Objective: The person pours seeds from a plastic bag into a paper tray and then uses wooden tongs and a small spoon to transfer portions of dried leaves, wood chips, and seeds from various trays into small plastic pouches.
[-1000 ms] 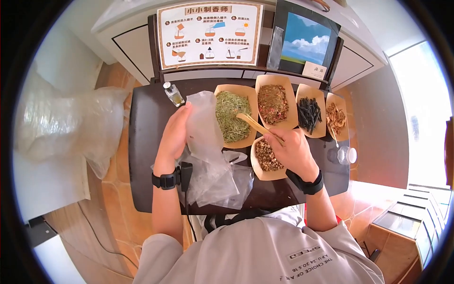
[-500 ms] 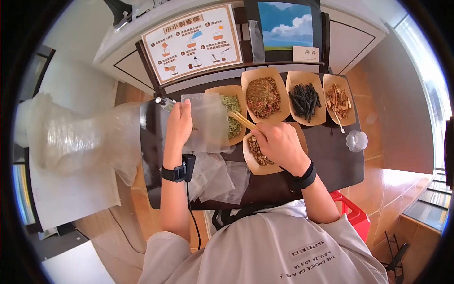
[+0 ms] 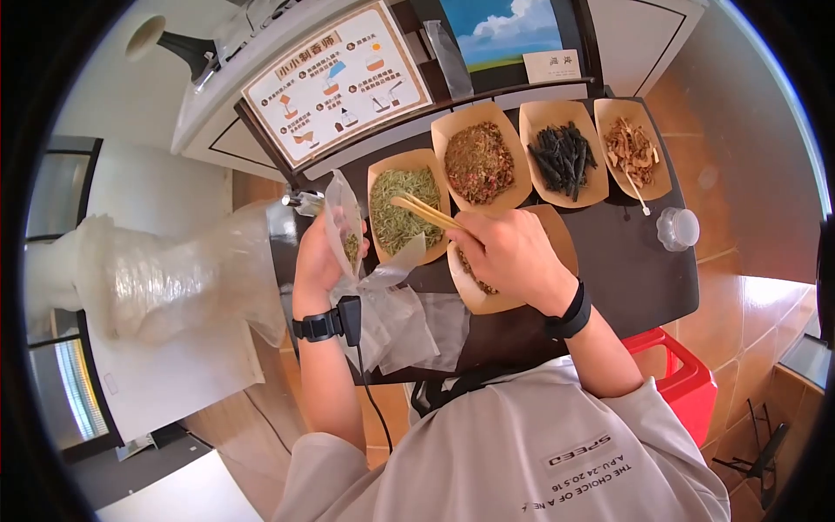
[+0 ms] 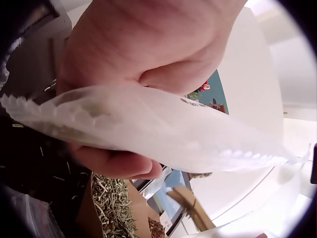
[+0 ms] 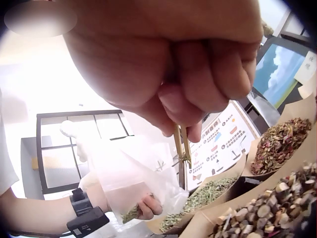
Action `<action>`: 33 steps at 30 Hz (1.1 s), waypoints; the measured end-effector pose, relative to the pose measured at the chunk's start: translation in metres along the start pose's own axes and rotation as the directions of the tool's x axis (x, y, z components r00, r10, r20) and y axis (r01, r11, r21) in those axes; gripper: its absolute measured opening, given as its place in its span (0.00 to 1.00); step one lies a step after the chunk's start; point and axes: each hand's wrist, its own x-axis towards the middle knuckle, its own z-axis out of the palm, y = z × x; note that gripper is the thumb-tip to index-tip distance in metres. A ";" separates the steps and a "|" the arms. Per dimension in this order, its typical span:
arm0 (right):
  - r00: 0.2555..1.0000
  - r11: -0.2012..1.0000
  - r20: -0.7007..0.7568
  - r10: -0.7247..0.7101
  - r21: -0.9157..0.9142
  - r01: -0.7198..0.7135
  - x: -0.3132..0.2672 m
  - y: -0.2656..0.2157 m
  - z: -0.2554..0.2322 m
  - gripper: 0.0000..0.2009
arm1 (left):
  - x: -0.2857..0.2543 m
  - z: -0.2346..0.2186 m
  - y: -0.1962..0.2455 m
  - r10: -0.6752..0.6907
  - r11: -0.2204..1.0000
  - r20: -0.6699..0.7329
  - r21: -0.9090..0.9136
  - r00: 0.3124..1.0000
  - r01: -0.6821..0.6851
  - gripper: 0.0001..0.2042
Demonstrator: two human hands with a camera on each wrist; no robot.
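My left hand (image 3: 315, 258) grips a translucent plastic bag (image 3: 342, 204) from below, fingers curled round it. A little dried green herb (image 5: 131, 213) shows at the bottom of the bag. The bag's zigzag edges (image 4: 247, 154) stand slightly apart in the left wrist view. Between thumb and fingers, my right hand (image 3: 515, 259) pinches bamboo tongs (image 3: 424, 211). Their tips lie above the paper tray (image 3: 377, 184) of green herb, pointing at the bag. In the right wrist view, herb bits cling at the tong tips (image 5: 185, 158).
Other paper trays hold a reddish-brown mix (image 3: 478, 163), black strips (image 3: 564, 161), tan shavings (image 3: 632, 152) and chopped stems (image 5: 277, 206). A clear jar (image 3: 678, 230) stands at right, a small glass bottle (image 3: 300, 202) beyond my left hand. More plastic bags (image 3: 396, 326) lie nearby.
My left hand has turned the bag from flat to nearly edge-on, with herb showing in it. My right hand keeps the tongs near the green herb. The head view has swung leftward.
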 end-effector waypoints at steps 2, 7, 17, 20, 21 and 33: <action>1.000 0.999 -0.019 -0.015 0.030 0.016 0.002 -0.005 0.000 0.09 | 0.001 -0.002 -0.003 -0.022 0.999 0.071 0.026 0.997 0.021 0.19; 0.994 0.995 -0.038 -0.100 -0.003 0.100 0.012 -0.014 0.005 0.10 | 0.004 0.027 -0.001 0.021 0.999 -0.294 0.031 0.956 -0.012 0.20; 0.998 0.994 0.011 -0.058 -0.090 0.059 0.007 -0.004 -0.003 0.04 | 0.011 0.022 -0.001 0.112 0.980 -0.257 0.189 0.960 -0.064 0.21; 0.995 0.994 -0.007 -0.099 -0.042 0.099 0.008 -0.009 0.001 0.06 | 0.010 0.027 0.000 0.105 0.983 -0.256 0.175 0.961 -0.061 0.21; 0.989 0.988 0.019 -0.147 -0.048 0.148 0.008 -0.009 0.002 0.09 | 0.008 0.039 0.001 0.155 0.977 -0.289 0.187 0.945 -0.103 0.21; 0.996 0.977 0.075 -0.056 -0.204 0.070 0.003 0.008 0.002 0.03 | 0.012 0.013 -0.001 0.073 0.991 -0.274 0.130 0.959 -0.039 0.18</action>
